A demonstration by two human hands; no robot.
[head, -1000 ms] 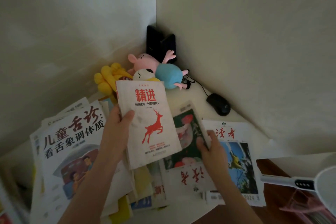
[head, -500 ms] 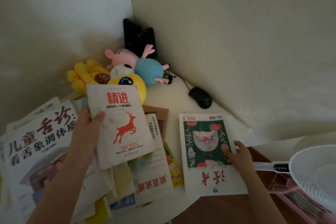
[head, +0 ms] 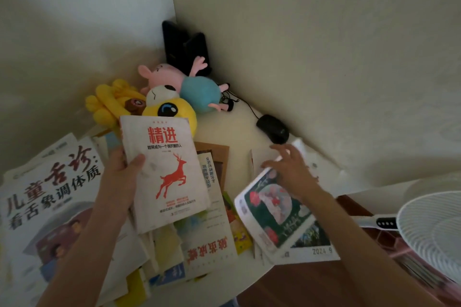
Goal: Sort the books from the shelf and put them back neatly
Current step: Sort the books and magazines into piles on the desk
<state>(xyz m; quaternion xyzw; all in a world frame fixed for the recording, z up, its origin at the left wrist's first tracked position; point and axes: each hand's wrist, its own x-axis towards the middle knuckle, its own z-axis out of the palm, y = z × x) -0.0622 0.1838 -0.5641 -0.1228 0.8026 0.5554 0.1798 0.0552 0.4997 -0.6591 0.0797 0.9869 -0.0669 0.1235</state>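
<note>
White desktop (head: 239, 127), 3 plush toys (head: 197, 90): left grip (head: 124, 177) clasps 1 deer book (head: 167, 172), right grip (head: 291, 169) released over 1 magazine (head: 272, 212).

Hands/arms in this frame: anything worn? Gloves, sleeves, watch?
Nothing visible. The left hand and right hand are bare, with no gloves. Both forearms are uncovered down to the frame edge, so no sleeve shows. No watch, band or ring can be made out, though the right hand is slightly blurred.

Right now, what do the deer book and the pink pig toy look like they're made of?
Deer book: paper with a matte cover, judging by its scuffed, worn edges. Pink pig toy: probably soft plush fabric, given its rounded, stuffed shape and dull surface.
</note>
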